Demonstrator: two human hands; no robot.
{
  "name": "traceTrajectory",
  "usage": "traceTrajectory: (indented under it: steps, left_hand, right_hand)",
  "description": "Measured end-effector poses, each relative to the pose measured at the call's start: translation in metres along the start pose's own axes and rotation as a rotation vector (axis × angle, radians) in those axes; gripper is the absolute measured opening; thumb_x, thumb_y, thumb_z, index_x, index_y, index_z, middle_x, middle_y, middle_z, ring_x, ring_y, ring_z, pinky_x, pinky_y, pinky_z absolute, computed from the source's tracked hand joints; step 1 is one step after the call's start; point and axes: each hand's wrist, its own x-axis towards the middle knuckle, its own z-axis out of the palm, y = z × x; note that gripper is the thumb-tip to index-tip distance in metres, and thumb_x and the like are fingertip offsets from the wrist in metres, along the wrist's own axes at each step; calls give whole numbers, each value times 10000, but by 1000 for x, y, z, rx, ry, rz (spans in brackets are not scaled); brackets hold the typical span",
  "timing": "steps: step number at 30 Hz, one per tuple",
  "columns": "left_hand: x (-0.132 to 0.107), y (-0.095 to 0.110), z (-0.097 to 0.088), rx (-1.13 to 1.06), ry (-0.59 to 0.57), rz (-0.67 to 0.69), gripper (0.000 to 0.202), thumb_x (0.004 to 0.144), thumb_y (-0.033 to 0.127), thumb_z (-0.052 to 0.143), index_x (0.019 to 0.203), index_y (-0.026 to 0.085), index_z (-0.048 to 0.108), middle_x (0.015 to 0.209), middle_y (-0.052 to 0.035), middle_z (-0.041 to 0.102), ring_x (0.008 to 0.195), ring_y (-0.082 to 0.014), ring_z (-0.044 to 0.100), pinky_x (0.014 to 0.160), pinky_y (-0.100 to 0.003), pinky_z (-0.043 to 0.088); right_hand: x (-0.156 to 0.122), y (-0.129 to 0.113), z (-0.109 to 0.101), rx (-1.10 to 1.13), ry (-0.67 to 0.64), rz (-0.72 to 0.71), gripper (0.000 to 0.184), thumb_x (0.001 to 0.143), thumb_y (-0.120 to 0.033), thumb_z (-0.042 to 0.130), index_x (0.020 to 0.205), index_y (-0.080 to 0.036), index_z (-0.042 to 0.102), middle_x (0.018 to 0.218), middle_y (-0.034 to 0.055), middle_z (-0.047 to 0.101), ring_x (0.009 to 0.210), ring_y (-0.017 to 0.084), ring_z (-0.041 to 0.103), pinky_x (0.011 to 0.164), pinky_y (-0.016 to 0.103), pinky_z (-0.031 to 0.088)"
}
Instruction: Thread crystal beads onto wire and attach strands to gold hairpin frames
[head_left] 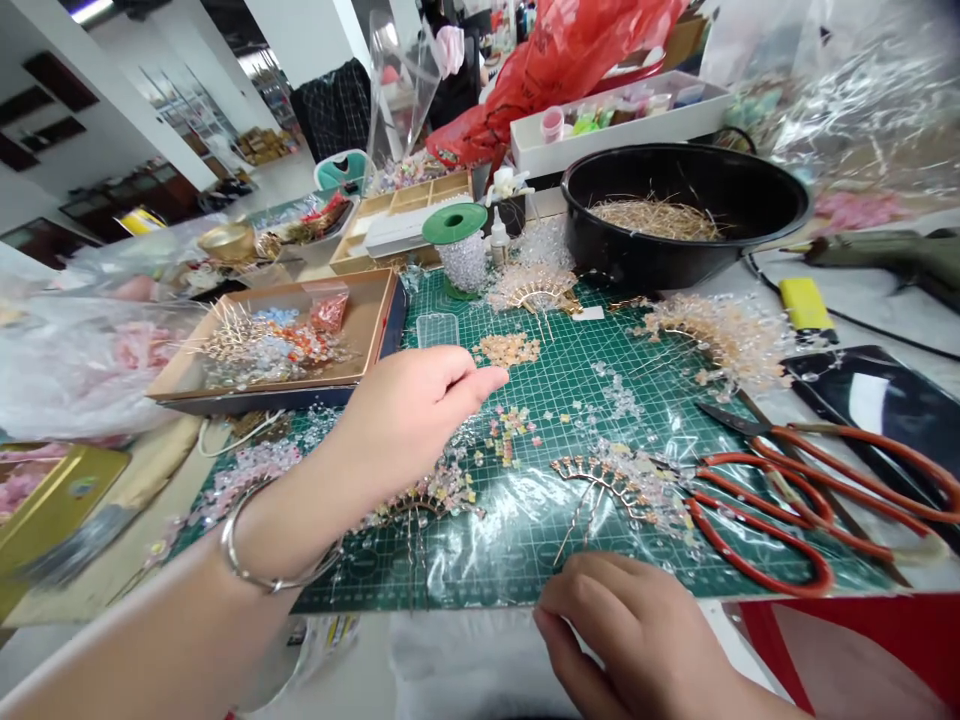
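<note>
at the far left corner of the green cutting mat (660,420) sits a cardboard tray of beads (270,345). my left hand (405,420) hovers over the mat, fingers pressed together and holding nothing, just beside a small heap of peach beads (508,350). my right hand (622,640) curls at the near edge below a gold wire hair comb (600,485), though i cannot tell if it pinches anything, and orange-handled scissors (795,510) lie further right.

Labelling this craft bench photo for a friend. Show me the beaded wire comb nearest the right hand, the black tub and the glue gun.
Beaded wire comb (592,474): head view, on its gold wire arc.
Black tub (637,262): head view, on its outer wall.
Glue gun (877,250): head view, on its body.
</note>
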Motion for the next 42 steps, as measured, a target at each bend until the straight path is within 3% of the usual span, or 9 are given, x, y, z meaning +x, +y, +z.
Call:
traceTrajectory:
  steps: [3,7,11,18,22,27,32,36,42]
  left_hand:
    - [9,-7,-3,169,1,-3,479,991,454,441,627,188,601,601,-3,613,569,-147,535,552,-290,323]
    - [19,-23,-11,340,65,105,302,963,247,451,1046,220,740,1035,-48,743,894,-216,660,722,-319,434]
    - [28,-26,-11,395,-36,88,282,935,304,510,871,214,769,780,-39,735,713,-210,641,660,-324,438]
    - [77,11,51,279,-222,619,299,928,145,472,956,224,759,902,-49,754,847,-202,677,747,-328,491]
    - [101,31,79,287,-255,728,277,910,124,493,934,219,752,892,-55,747,847,-208,677,730,-328,490]
    - [104,38,90,322,-271,773,252,901,120,490,875,181,733,871,-84,718,836,-224,662,683,-330,462]
    - [102,39,89,321,-277,759,232,889,115,490,810,157,704,865,-91,694,809,-221,643,620,-325,417]
    - [95,30,66,190,-194,637,204,888,131,499,827,166,690,851,-60,706,783,-191,633,631,-314,430]
    - [17,10,22,-1016,-192,35,86,802,182,700,822,164,619,831,-12,682,682,-100,639,501,-181,437]
  right_hand:
    - [-1,3,1,5,-1,-15,158,911,-71,498,876,-220,534,631,-10,615,516,148,540,480,279,373]
    - [-4,7,2,19,-22,-28,153,913,-68,506,891,-217,534,653,-6,626,532,147,558,481,277,390]
    - [-10,9,3,14,-42,-34,163,896,-51,535,896,-215,539,675,-2,635,550,149,566,492,279,405]
    - [-5,6,5,-8,23,-32,168,895,-56,491,895,-221,521,638,-9,627,509,149,547,467,275,383]
    - [-1,5,4,-16,54,-24,174,878,-56,476,872,-226,510,630,-8,628,500,153,529,467,280,371]
    - [-2,5,3,7,48,-12,161,883,-76,476,839,-225,520,620,-6,619,501,153,512,471,291,346]
    - [-2,1,-1,24,26,27,171,911,-94,462,823,-219,540,631,-3,614,519,151,511,488,294,332]
    - [-4,-2,-4,20,13,60,173,935,-116,471,819,-212,556,648,-1,615,549,147,528,520,284,342]
    - [-7,-6,-7,39,9,90,167,926,-112,494,815,-204,578,659,-6,625,571,129,562,545,249,397]
